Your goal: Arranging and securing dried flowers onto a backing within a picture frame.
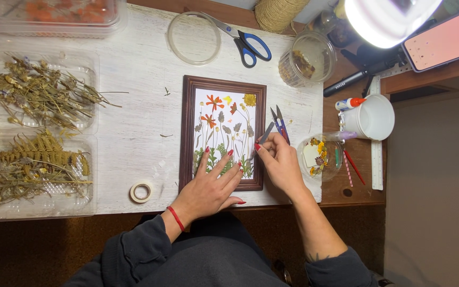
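I see my left hand (214,183) spread flat on the lower glass of the dark wooden picture frame of pressed flowers (223,133) — its long axis running twelve to six on the white tabletop (134,133). My right hand (280,159) pinches thin metal tweezers (264,134) at the frame's right edge, tips pointing toward one o'clock — the nearer hand to the small blue-handled snips (280,122).

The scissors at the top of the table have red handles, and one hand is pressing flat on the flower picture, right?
Not quite. The scissors have blue handles, not red, as the head view shows. The rest holds: they lie at the top of the table, and the left hand presses flat on the framed flower picture.
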